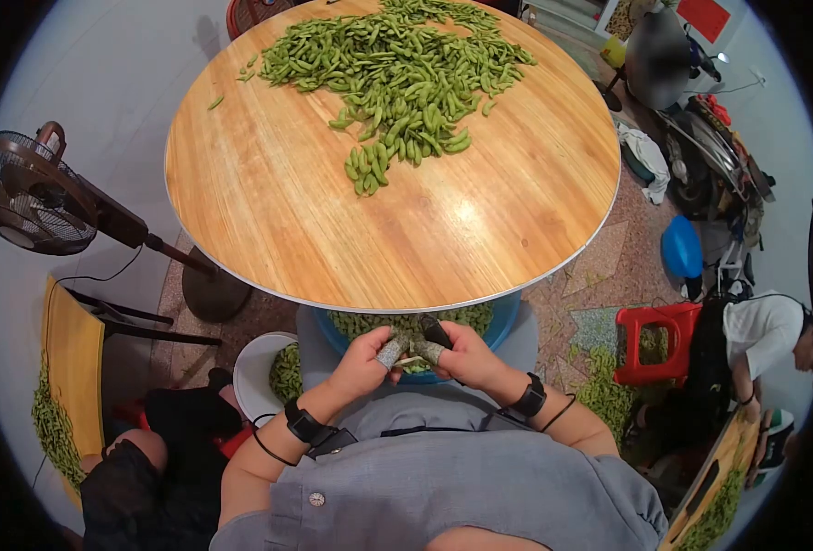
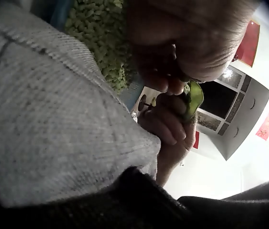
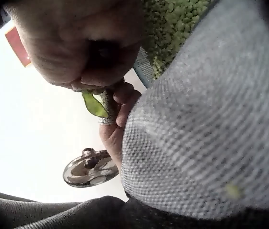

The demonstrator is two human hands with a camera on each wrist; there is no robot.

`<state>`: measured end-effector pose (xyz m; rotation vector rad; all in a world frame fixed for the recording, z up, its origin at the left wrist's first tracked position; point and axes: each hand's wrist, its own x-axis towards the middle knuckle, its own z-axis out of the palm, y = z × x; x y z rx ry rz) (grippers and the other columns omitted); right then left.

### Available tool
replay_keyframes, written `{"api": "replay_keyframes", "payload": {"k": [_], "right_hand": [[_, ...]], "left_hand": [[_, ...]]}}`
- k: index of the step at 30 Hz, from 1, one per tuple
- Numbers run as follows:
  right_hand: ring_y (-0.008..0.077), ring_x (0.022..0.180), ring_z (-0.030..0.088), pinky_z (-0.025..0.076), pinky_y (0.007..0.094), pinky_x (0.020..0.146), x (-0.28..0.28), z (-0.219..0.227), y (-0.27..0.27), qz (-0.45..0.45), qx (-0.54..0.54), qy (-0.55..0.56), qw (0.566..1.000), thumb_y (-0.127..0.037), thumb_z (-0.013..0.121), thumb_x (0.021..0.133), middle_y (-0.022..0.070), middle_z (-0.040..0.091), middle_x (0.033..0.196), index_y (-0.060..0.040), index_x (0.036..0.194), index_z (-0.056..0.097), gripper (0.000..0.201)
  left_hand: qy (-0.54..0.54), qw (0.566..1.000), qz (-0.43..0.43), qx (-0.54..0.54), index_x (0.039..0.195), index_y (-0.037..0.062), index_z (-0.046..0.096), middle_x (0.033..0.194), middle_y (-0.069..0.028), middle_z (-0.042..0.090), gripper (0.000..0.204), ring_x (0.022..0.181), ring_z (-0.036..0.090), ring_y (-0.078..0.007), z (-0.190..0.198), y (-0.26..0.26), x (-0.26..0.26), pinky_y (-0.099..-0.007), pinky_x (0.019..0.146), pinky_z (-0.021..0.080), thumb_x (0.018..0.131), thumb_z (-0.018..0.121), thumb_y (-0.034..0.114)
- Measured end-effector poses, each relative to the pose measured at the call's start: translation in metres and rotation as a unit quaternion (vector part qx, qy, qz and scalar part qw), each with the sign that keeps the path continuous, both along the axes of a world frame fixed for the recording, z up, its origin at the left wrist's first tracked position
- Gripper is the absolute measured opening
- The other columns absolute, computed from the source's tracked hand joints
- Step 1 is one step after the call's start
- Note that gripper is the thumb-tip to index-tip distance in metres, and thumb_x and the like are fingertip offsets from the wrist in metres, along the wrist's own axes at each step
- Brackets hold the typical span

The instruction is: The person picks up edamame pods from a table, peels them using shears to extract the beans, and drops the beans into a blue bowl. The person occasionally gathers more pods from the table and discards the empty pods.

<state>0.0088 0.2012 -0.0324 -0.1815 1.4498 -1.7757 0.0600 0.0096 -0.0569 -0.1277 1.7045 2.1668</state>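
Note:
Both hands meet over a blue basin (image 1: 509,332) at the person's lap, under the table's near edge. A green pod (image 2: 195,99) is held between them; in the right wrist view the pod (image 3: 94,104) hangs from the fingertips. The left hand (image 1: 366,360) pinches it with curled fingers, a grey wrap on its thumb. The right hand (image 1: 469,356) also grips the pod, with a wrapped thumb and a dark covering on one finger. Shelled beans (image 3: 177,28) fill the basin below. Fingers hide part of the pod.
The round wooden table (image 1: 287,211) bears a large heap of pods (image 1: 397,73). A white bucket (image 1: 252,372) with pods stands at the left, beyond it a fan (image 1: 39,193). A red stool (image 1: 650,344) and a bending person (image 1: 765,335) are at the right.

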Motion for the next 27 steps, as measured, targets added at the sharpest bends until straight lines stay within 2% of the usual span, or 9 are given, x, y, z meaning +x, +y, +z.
{"api": "replay_keyframes", "payload": {"k": [4, 5, 6, 8, 10, 12, 18, 23, 27], "right_hand": [[0.0056, 0.049, 0.044, 0.035, 0.0214, 0.044, 0.001, -0.012, 0.005, -0.055, 0.057, 0.061, 0.995, -0.01, 0.058, 0.087, -0.0012, 0.052, 0.064, -0.0033, 0.098, 0.056, 0.013], [0.0056, 0.05, 0.045, 0.035, 0.0213, 0.044, 0.002, -0.014, 0.006, -0.07, 0.088, 0.094, 0.989, -0.01, 0.058, 0.087, -0.0014, 0.051, 0.063, -0.0031, 0.098, 0.056, 0.013], [0.0058, 0.05, 0.046, 0.036, 0.0216, 0.044, 0.002, -0.017, 0.006, -0.074, 0.104, 0.166, 0.978, -0.01, 0.058, 0.086, -0.002, 0.051, 0.061, -0.0022, 0.099, 0.056, 0.015], [0.0093, 0.07, 0.054, 0.046, 0.0269, 0.062, 0.003, -0.007, 0.005, -0.087, 0.129, 0.18, 0.971, -0.009, 0.058, 0.082, 0.003, 0.061, 0.078, 0.0017, 0.1, 0.056, 0.021], [0.0116, 0.074, 0.056, 0.048, 0.0285, 0.067, 0.004, -0.014, 0.005, -0.087, 0.162, 0.189, 0.965, -0.009, 0.058, 0.082, 0.0075, 0.062, 0.08, 0.0023, 0.1, 0.057, 0.021], [0.0122, 0.072, 0.056, 0.048, 0.0289, 0.066, 0.005, -0.013, 0.004, -0.094, 0.156, 0.206, 0.961, -0.01, 0.059, 0.082, 0.0083, 0.062, 0.08, 0.0018, 0.1, 0.057, 0.021], [0.0138, 0.071, 0.058, 0.048, 0.0296, 0.064, 0.009, 0.003, -0.001, -0.022, 0.144, 0.202, 0.969, -0.011, 0.059, 0.083, 0.0113, 0.064, 0.081, 0.0002, 0.097, 0.059, 0.019], [0.0262, 0.066, 0.06, 0.047, 0.0331, 0.061, -0.022, 0.044, 0.002, 0.023, 0.124, 0.437, 0.891, -0.012, 0.063, 0.079, 0.0147, 0.06, 0.076, -0.0035, 0.097, 0.063, 0.02], [0.0329, 0.068, 0.058, 0.047, 0.0372, 0.061, -0.088, 0.093, -0.016, 0.012, 0.166, 0.578, 0.799, -0.015, 0.068, 0.074, 0.0144, 0.057, 0.073, -0.0057, 0.092, 0.062, 0.021]], "left_hand": [[0.012, 0.983, 0.009, -0.185, 0.096, -0.0013, 0.056, 0.078, -0.0069, 0.062, 0.01, 0.062, 0.06, -0.013, -0.007, -0.008, -0.003, -0.0273, 0.054, 0.049, 0.088, 0.052, 0.003], [0.174, 0.925, 0.002, -0.339, 0.1, -0.0037, 0.056, 0.079, -0.0106, 0.064, 0.017, 0.066, 0.064, -0.0163, -0.027, -0.014, -0.004, -0.0293, 0.057, 0.051, 0.084, 0.054, 0.002], [0.153, 0.873, -0.039, -0.462, 0.104, -0.0042, 0.057, 0.08, -0.0123, 0.065, 0.023, 0.07, 0.066, -0.0182, -0.012, -0.015, -0.006, -0.0292, 0.06, 0.052, 0.083, 0.058, 0.004], [0.213, 0.837, -0.054, -0.501, 0.113, -0.0026, 0.053, 0.086, -0.0122, 0.065, 0.036, 0.076, 0.067, -0.0196, -0.018, -0.017, -0.007, -0.0283, 0.063, 0.052, 0.08, 0.064, 0.005], [0.131, 0.96, -0.023, -0.248, 0.121, -0.0011, 0.047, 0.1, -0.0113, 0.064, 0.05, 0.084, 0.066, -0.0197, 0.0, -0.005, -0.009, -0.0281, 0.069, 0.053, 0.077, 0.069, 0.004], [-0.005, 0.999, -0.023, 0.036, 0.125, 0.0001, 0.046, 0.113, -0.0091, 0.059, 0.053, 0.092, 0.064, -0.0189, 0.008, 0.001, -0.008, -0.03, 0.08, 0.053, 0.078, 0.07, 0.0], [-0.006, 0.996, 0.05, 0.071, 0.109, -0.0027, 0.056, 0.1, -0.0094, 0.063, 0.028, 0.08, 0.063, -0.0152, 0.01, -0.007, -0.002, -0.0267, 0.071, 0.051, 0.083, 0.064, 0.0], [0.068, 0.973, 0.16, -0.15, 0.096, -0.0023, 0.062, 0.087, -0.0062, 0.063, 0.014, 0.076, 0.062, -0.0128, 0.007, -0.059, 0.035, -0.0264, 0.066, 0.051, 0.083, 0.062, 0.0], [0.1, 0.783, 0.13, -0.6, 0.096, 0.0017, 0.062, 0.102, -0.0204, 0.059, 0.03, 0.096, 0.056, -0.0389, -0.009, -0.122, 0.085, -0.0436, 0.084, 0.046, 0.067, 0.059, -0.003]]}}
